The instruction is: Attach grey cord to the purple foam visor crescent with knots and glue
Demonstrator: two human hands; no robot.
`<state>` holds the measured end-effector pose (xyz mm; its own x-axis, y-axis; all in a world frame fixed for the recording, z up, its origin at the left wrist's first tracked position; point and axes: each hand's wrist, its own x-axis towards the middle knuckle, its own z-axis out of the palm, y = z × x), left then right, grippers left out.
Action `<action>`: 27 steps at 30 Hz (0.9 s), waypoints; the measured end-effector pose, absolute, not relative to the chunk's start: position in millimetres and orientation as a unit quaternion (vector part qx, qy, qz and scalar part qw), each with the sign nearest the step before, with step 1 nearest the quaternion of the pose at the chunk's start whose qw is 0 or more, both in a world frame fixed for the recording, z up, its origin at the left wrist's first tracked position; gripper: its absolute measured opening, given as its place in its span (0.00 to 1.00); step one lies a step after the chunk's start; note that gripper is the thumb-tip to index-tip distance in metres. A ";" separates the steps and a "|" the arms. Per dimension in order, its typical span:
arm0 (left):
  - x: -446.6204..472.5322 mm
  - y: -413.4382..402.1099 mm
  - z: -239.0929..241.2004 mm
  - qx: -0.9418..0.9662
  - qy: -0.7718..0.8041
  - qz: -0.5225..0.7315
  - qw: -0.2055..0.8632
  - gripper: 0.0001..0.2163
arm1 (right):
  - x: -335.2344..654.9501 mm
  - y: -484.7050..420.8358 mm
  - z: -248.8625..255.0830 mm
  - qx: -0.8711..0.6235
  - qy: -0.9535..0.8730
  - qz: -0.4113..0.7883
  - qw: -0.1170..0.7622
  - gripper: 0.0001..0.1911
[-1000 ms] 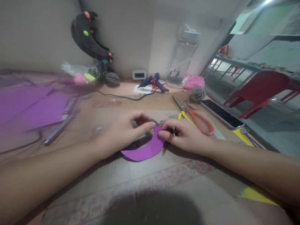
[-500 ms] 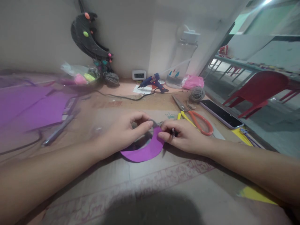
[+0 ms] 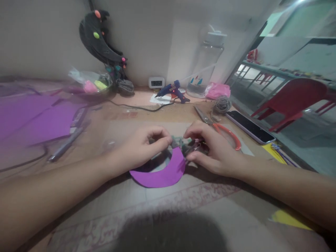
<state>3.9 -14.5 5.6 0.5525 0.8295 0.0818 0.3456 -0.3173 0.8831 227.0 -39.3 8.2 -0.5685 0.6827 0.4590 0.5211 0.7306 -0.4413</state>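
A purple crescent-shaped foam piece lies on the table in front of me. My left hand is closed in a pinch at the crescent's upper tip, on a small grey bit that I cannot make out. My right hand is closed too, its fingers curled over something small and dark just right of the same tip. The two hands almost touch. Orange-handled scissors lie right behind my right hand.
A blue glue gun on white paper, a small clock, a clear bottle and a black ornament stand at the back. Twine and a phone lie right, purple sheets left.
My right hand has lifted and shifted slightly right, curling over the small thing. The purple crescent slid a little toward me. My left hand stays pinched at the tip.
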 end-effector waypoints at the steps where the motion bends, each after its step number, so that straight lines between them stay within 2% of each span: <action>1: 3.9 -14.5 5.6 0.764 0.384 0.270 0.443 0.12 | 229.2 -39.2 10.0 -0.328 -0.886 0.112 0.309 0.14; 3: 3.7 -13.9 5.0 0.764 0.376 0.261 0.455 0.12 | 233.1 -37.1 13.5 -0.308 -0.904 0.092 0.281 0.13; 8: 2.4 -11.7 0.8 0.740 0.369 0.236 0.511 0.12 | 238.9 -26.1 18.0 -0.318 -0.927 -0.018 0.199 0.18; 11: 1.8 -11.4 -0.8 0.738 0.370 0.237 0.513 0.12 | 240.4 -24.2 18.0 -0.317 -0.925 -0.063 0.201 0.21; 17: 2.4 -11.9 1.6 0.751 0.363 0.247 0.494 0.13 | 239.3 -31.1 9.3 -0.325 -0.919 -0.066 0.210 0.27; 21: 2.3 -12.0 2.5 0.750 0.370 0.238 0.494 0.13 | 238.6 -34.2 7.7 -0.305 -0.923 -0.095 0.212 0.26; 27: 3.4 -12.0 3.1 0.737 0.379 0.239 0.507 0.13 | 233.3 -42.5 11.9 -0.190 -0.945 -0.129 0.231 0.21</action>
